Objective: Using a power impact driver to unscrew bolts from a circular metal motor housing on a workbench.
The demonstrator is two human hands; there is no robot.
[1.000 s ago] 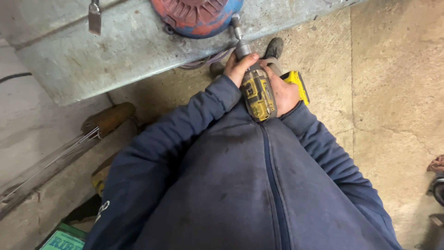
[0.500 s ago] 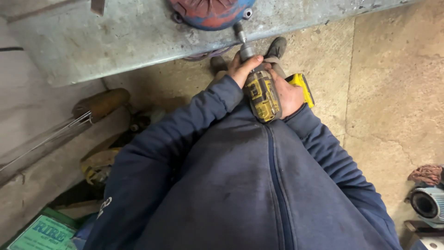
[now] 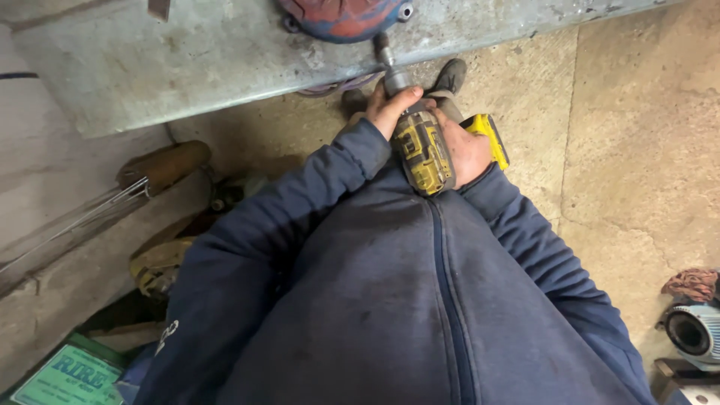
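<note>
A yellow and black cordless impact driver [image 3: 424, 152] is held against my chest, pointing away from me. Its socket bit [image 3: 387, 61] reaches up to the edge of a round red and blue metal part [image 3: 341, 13] on a grey metal bench top [image 3: 187, 56]. My left hand [image 3: 394, 106] wraps the front of the tool near the bit. My right hand [image 3: 465, 154] grips the handle on the right side, above the yellow battery [image 3: 489, 135]. Both arms are in dark blue sleeves.
Two dark shoes [image 3: 450, 75] stand on the concrete floor [image 3: 637, 150] under the bench edge. At the left lie a wooden handle [image 3: 165, 165] with metal rods, a tan strap and a green box [image 3: 67, 375]. A round grey machine part [image 3: 694, 330] and a rag sit at the right.
The view has shifted slightly, so the bench and the round part sit higher in the frame. Both hands keep the same hold on the driver, still pressed to the part.
</note>
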